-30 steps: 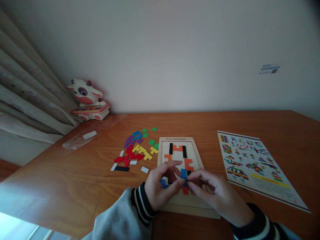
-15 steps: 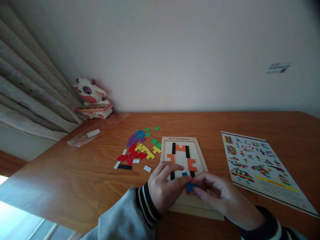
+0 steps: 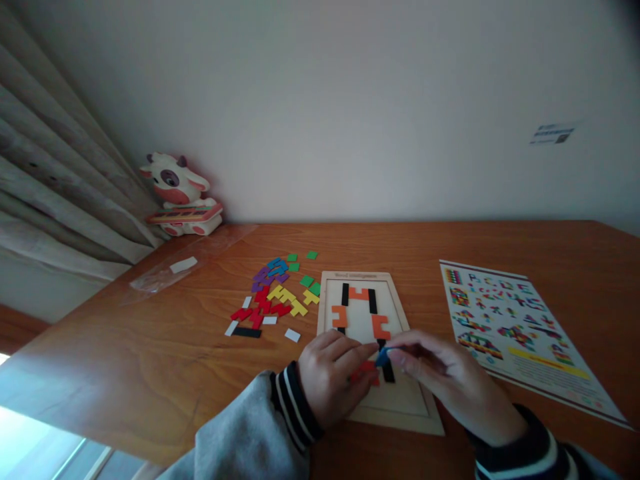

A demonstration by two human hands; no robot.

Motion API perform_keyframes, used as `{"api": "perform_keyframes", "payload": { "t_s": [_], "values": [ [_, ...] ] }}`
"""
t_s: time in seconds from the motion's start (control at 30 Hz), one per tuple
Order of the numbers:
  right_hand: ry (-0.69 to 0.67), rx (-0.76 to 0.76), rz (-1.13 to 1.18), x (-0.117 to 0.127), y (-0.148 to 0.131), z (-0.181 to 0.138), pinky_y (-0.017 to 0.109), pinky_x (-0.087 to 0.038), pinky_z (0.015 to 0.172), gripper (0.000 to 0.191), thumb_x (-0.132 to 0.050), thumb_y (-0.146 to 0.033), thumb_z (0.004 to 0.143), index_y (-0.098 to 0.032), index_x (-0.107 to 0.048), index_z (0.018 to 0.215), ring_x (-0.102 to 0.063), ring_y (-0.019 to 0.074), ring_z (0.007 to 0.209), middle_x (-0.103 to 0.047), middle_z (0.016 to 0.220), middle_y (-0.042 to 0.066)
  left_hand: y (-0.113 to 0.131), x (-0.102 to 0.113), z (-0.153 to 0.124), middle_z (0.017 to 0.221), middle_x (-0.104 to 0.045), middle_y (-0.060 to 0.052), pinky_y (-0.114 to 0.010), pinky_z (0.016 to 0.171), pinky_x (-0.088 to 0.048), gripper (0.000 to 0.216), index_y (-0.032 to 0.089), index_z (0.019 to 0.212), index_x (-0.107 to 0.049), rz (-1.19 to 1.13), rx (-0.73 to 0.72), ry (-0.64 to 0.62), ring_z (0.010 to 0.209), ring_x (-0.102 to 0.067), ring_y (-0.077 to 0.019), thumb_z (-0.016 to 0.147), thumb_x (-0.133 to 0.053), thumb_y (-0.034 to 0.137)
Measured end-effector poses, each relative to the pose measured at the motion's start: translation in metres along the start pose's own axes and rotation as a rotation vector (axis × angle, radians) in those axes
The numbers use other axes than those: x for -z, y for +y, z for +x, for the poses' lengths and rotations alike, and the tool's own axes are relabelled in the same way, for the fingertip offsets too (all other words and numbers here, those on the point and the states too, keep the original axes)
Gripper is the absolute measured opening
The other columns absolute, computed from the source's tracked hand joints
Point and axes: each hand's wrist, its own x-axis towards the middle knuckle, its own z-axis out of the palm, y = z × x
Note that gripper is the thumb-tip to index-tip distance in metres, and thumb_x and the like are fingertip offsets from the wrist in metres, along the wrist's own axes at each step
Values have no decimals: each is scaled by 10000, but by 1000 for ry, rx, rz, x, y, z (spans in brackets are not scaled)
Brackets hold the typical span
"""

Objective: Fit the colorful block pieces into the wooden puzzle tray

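A shallow wooden puzzle tray [image 3: 400, 410] lies on the table in front of me, with black and orange pieces [image 3: 359, 293] set in its far half. My right hand [image 3: 440, 383] pinches a small blue piece [image 3: 383, 356] just above the tray's middle. My left hand [image 3: 333, 380] is curled over the tray's near left part, its fingertips beside a red piece [image 3: 364, 371] that lies in the tray. Whether those fingers grip the red piece is hidden. A black piece [image 3: 388, 371] lies between the two hands.
Loose coloured pieces [image 3: 273, 300] are scattered on the wooden table [image 3: 150, 360] left of the tray. A printed pattern sheet [image 3: 515, 323] lies to the right. A clear plastic bag [image 3: 165, 273] and a cow toy [image 3: 177, 193] sit at the far left, by a curtain.
My hands have slid nearer along the tray, uncovering more of the set pieces. The blue piece stays in my right fingers, and a red piece now shows by my left fingertips.
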Motion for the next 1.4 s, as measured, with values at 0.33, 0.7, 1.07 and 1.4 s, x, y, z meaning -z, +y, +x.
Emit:
{"api": "perform_keyframes", "payload": {
  "t_s": [0.33,0.7,1.07,1.4],
  "values": [
    [58,-179,175,25,15,-5,341,-562,777,371,-622,-542,823,-193,-693,928,-689,212,826,-734,852,75,-6,4,-3,916,-725,-64,-339,709,-491,189,194,992,-662,39,-91,-131,807,-634,-198,865,-574,303],
    [-155,-172,-62,35,19,-10,280,-499,678,273,-603,-497,850,-242,-675,918,-643,170,741,-703,796,6,-1,0,-8,1275,-627,-117,-467,999,-400,669,195,1344,-496,-89,-163,-360,1145,-553,-288,843,-540,635],
    [-246,-186,-262,18,18,-10,279,-458,602,151,-634,-343,829,-257,-721,918,-595,163,656,-670,742,2,-6,-2,-11,1236,-630,-131,-488,959,-420,554,185,1299,-528,22,-21,-255,1145,-547,-299,875,-523,543],
    [-91,-92,-393,14,31,-9,299,-472,595,216,-667,-357,808,-281,-695,1009,-553,154,662,-566,895,24,-12,3,-6,1005,-715,-64,-369,772,-464,214,204,1032,-657,101,-14,-138,900,-624,-227,862,-612,325]
  ]
}}
